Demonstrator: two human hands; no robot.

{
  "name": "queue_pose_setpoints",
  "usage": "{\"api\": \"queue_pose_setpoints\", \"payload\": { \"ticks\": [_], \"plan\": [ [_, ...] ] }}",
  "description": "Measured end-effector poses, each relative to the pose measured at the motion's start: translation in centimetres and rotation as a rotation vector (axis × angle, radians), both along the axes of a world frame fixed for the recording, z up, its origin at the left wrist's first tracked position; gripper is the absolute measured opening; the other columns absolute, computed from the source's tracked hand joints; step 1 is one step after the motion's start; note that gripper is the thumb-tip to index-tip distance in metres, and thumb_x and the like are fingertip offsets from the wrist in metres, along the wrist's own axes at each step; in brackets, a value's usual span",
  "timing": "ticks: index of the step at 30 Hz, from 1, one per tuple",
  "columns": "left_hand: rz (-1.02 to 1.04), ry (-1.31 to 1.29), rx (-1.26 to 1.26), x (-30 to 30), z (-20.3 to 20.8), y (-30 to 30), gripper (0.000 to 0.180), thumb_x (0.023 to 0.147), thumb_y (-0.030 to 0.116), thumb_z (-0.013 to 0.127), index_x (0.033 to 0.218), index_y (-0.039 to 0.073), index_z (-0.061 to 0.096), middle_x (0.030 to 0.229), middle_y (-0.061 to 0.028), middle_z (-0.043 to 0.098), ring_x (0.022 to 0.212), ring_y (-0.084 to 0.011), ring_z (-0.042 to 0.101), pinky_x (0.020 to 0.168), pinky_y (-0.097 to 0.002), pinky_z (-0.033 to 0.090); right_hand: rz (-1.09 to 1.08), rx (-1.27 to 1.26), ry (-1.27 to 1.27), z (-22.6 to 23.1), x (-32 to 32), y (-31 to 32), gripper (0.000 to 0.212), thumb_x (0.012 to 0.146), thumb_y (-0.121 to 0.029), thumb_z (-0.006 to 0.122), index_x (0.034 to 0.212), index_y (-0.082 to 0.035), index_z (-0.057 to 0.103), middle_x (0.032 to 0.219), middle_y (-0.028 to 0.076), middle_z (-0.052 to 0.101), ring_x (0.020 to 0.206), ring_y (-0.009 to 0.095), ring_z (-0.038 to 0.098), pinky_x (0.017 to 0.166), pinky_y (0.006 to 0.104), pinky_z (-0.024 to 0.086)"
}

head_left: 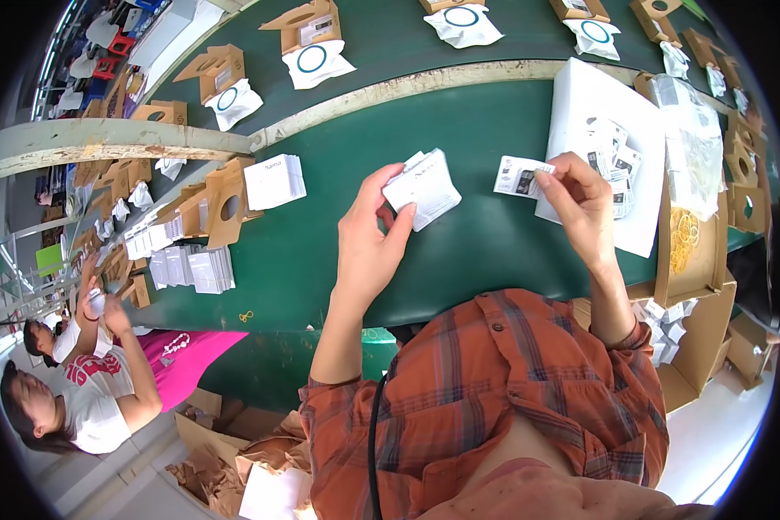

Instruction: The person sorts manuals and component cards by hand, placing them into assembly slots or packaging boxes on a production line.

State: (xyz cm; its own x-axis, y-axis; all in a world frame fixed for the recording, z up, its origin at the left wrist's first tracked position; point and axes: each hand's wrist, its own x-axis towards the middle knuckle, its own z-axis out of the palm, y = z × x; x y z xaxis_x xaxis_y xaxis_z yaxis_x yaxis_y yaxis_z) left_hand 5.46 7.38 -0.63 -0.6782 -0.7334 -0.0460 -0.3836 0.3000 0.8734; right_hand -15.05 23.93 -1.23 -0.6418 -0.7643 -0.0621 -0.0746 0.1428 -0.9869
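Observation:
My left hand (pixel 368 234) holds a small stack of white folded leaflets (pixel 425 186) above the green table (pixel 321 251). My right hand (pixel 581 204) pinches a small white printed card (pixel 520 176) by its right end, just right of the stack. Beside that hand a white sheet (pixel 594 104) carries more small printed cards (pixel 611 156). My orange plaid sleeves fill the lower middle.
A green conveyor belt (pixel 390 43) at the back carries brown cardboard holders (pixel 308 26) and white pouches (pixel 316 62). Leaflet stacks (pixel 275 180) and cardboard pieces (pixel 221 204) lie left. A cardboard box (pixel 689 234) with yellow rubber bands stands right. Two other people work at lower left.

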Motion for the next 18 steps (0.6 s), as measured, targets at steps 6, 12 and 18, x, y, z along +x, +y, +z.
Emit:
{"api": "queue_pose_setpoints", "payload": {
  "ticks": [6, 12, 18],
  "plan": [
    [-0.033, 0.164, 0.147, -0.7, -0.6, 0.3, 0.017, 0.096, 0.01, 0.058, 0.105, -0.004, 0.063, 0.084, 0.0024, 0.06, 0.072, -0.0026, 0.047, 0.064, -0.0189, 0.04, 0.149, -0.127, 0.198, 0.1, 1.1, -0.9, 0.009, 0.085, 0.001, 0.066, 0.087, -0.001, 0.057, 0.097, 0.005, 0.055, 0.072, 0.009, 0.05, 0.064, 0.0218, 0.043],
    [-0.155, 0.178, 0.274, -2.4, 0.0, 1.3, 0.017, 0.099, 0.013, 0.053, 0.102, -0.002, 0.06, 0.071, -0.0017, 0.057, 0.065, -0.0047, 0.048, 0.059, -0.0225, 0.041, 0.194, -0.115, 0.352, 0.7, 2.1, -1.8, 0.011, 0.082, 0.001, 0.069, 0.085, -0.002, 0.058, 0.1, 0.007, 0.057, 0.073, 0.014, 0.054, 0.064, 0.0255, 0.045],
    [-0.213, 0.297, 0.51, -3.5, 0.1, 2.8, 0.017, 0.099, 0.011, 0.051, 0.109, -0.002, 0.055, 0.081, -0.0036, 0.063, 0.068, -0.0051, 0.054, 0.058, -0.0229, 0.046, 0.096, -0.112, 0.351, 0.3, 2.3, -1.9, 0.011, 0.081, 0.001, 0.069, 0.083, 0.0, 0.058, 0.091, 0.009, 0.058, 0.069, 0.016, 0.057, 0.062, 0.0277, 0.047]
  ]
}}
